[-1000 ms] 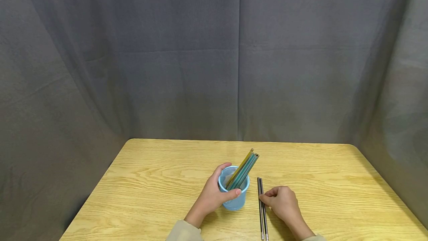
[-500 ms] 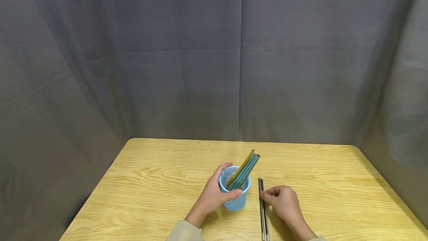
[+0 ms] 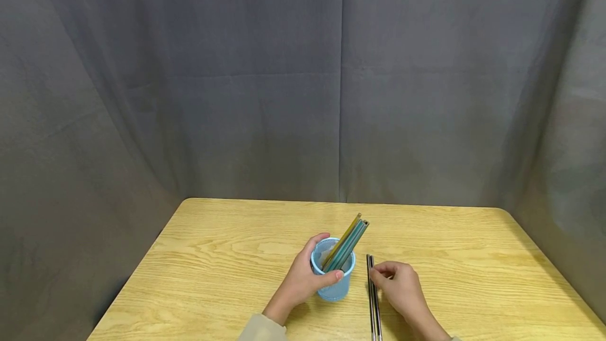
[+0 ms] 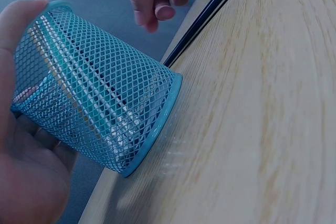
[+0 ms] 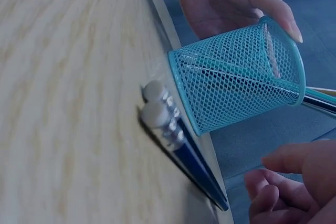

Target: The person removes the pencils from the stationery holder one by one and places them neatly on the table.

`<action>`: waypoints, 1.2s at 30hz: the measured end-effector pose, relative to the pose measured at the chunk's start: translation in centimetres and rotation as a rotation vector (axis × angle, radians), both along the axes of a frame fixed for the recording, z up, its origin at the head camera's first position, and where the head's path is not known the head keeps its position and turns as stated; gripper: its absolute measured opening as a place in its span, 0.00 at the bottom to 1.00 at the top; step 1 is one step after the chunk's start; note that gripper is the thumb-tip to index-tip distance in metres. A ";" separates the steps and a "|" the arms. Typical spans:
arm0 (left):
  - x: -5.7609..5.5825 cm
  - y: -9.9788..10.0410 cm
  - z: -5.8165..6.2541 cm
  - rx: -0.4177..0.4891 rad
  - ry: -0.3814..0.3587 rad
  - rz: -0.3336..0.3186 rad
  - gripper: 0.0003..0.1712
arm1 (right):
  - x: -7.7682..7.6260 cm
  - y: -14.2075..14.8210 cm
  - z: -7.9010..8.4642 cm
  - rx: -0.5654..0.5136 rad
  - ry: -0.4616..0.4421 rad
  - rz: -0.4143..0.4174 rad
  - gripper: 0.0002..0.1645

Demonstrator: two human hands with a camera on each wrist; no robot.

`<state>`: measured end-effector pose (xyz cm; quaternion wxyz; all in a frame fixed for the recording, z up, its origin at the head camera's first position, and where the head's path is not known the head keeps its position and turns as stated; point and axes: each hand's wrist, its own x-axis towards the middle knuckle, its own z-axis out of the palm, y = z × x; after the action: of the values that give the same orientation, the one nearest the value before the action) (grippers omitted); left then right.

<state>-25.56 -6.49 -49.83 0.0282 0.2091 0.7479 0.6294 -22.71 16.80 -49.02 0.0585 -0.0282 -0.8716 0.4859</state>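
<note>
My left hand (image 3: pixel 303 275) grips a light blue mesh pencil holder (image 3: pixel 335 291), with the thumb over the near side of its rim and the fingers round the far side. Several teal pencils and a yellowish one (image 3: pixel 347 242) lean to the right inside it. Two dark blue pencils (image 3: pixel 371 307) lie side by side on the table, to the right of the holder. Their white erasers (image 5: pixel 156 114) show in the right wrist view. Over these pencils hovers my right hand (image 3: pixel 400 286), its fingers loosely bent and nothing between them; both wrist views show a gap below the fingertips.
The wooden table (image 3: pixel 227 262) has rounded far corners. Grey curtains (image 3: pixel 255 93) hang behind it and along both sides.
My right fingertips have shifted slightly toward the far ends of the dark pencils. The left hand and the pencil holder stay as they were; the head view tilts a little.
</note>
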 end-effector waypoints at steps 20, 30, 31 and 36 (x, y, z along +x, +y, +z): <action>-0.2 0.0 0.0 0.007 0.008 -0.018 0.47 | 0.1 -1.0 1.4 -0.213 0.103 0.046 0.08; 0.0 0.0 0.1 0.014 0.003 -0.021 0.47 | 0.2 -1.4 1.6 -0.263 0.120 0.063 0.08; 0.0 0.0 0.1 0.014 0.002 -0.019 0.47 | 0.2 -1.4 1.6 -0.261 0.126 0.063 0.08; 0.1 -0.1 0.1 0.005 -0.003 -0.011 0.46 | 0.2 -1.7 1.8 -0.246 0.136 0.058 0.07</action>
<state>-25.45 -6.60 -49.73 0.0322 0.2124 0.7451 0.6314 -22.46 15.15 -47.27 0.0994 0.0228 -0.7999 0.5914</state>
